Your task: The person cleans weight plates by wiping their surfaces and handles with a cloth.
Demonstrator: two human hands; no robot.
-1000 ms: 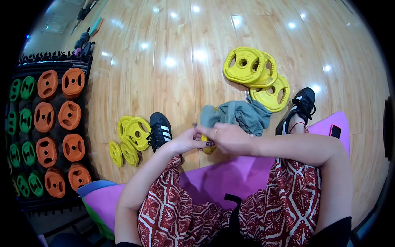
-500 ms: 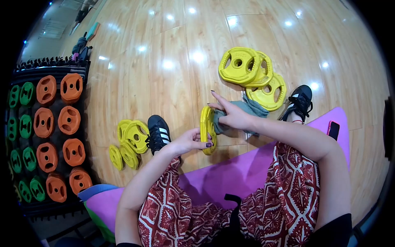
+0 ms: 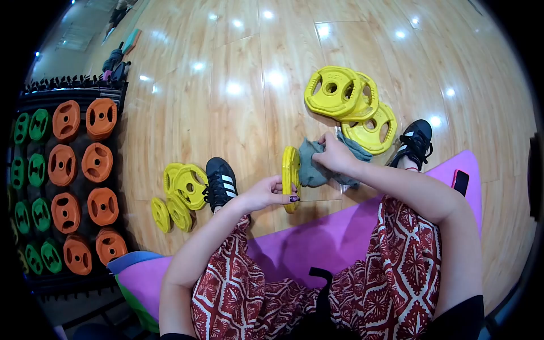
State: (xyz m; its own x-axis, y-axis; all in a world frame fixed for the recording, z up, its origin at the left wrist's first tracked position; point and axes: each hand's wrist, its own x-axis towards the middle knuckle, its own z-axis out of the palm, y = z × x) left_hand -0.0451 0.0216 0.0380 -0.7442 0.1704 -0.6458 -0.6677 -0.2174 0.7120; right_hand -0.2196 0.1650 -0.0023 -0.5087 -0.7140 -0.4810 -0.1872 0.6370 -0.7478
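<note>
My left hand (image 3: 263,194) grips a yellow weight plate (image 3: 289,170) that stands on its edge on the wooden floor, thumb on the near side. Just to the right, my right hand (image 3: 335,155) pinches a crumpled grey-green cloth (image 3: 309,171). This cloth lies bunched up beside the plate, its left end close to the plate's face. Beyond the right hand, several yellow plates (image 3: 327,107) lie overlapping on the floor. Smaller yellow plates (image 3: 160,214) lean and lie together left of my left shoe (image 3: 219,180).
A rack at the left holds orange plates (image 3: 66,120) and green plates (image 3: 37,170). Under my legs is a purple mat (image 3: 317,235), with a phone (image 3: 460,182) on its right end. My right shoe (image 3: 416,139) stands next to the larger plates.
My right hand's outstretched fingers have moved away from the plate's upper edge and closed on the cloth. The left hand keeps its hold on the plate, which has hardly moved.
</note>
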